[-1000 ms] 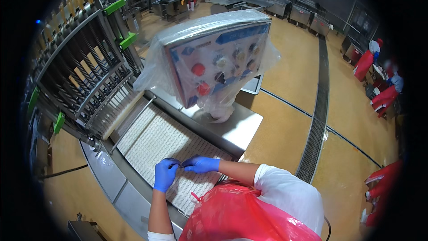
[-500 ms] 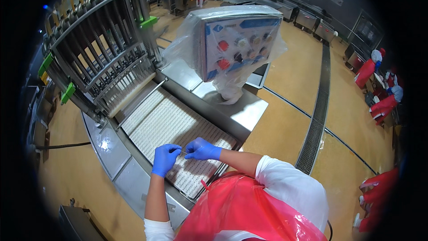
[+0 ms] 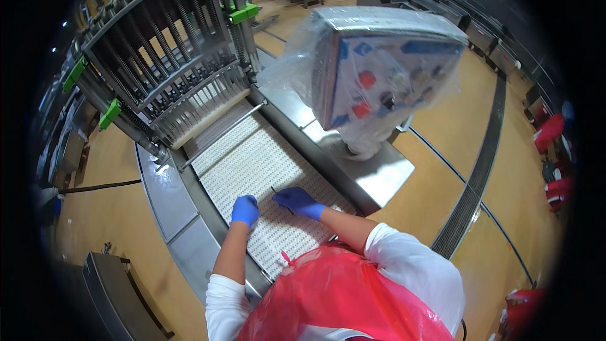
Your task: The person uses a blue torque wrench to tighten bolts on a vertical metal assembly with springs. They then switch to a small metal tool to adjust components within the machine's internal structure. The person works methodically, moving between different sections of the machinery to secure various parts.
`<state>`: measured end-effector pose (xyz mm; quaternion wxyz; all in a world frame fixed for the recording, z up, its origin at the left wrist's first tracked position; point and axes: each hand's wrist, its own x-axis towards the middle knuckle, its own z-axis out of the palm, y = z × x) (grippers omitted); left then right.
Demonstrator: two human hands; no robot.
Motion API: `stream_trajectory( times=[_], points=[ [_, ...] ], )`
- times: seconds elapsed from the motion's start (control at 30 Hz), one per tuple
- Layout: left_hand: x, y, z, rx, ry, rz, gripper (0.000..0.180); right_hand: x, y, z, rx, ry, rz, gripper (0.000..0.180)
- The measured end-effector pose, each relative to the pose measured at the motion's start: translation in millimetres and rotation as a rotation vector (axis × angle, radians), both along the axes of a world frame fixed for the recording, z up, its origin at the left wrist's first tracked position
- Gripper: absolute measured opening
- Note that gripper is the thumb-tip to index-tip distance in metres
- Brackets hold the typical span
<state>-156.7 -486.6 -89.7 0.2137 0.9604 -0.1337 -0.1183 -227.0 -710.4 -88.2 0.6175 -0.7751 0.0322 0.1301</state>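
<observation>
A white belt (image 3: 237, 158), covered in rows of small dark marks, stretches from near right to far left between steel side rails (image 3: 211, 205). The tan floor (image 3: 120, 205) carries a low steel cabinet (image 3: 117, 290) at near left.

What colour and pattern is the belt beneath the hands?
The belt is white with rows of small dark marks, best seen in the head view.
</observation>
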Motion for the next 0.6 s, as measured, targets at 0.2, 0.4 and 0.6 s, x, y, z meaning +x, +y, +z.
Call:
stream_trajectory(
  times=[0.2, 0.4, 0.6],
  points=[
    [2, -1, -31, -0.095, -0.155, -0.024, 0.028, -2, -1, -9, 0.301, 0.245, 0.011, 0.041],
    [-13, -40, 90, -0.334, 0.151, -0.089, 0.028, -1, -4, 11, 0.027, -0.053, 0.209, 0.043],
    [-39, -15, 136, -0.818, 0.218, 0.223, 0.018, -7, -15, 75, 0.215, -0.207, 0.183, 0.04]
  ],
)
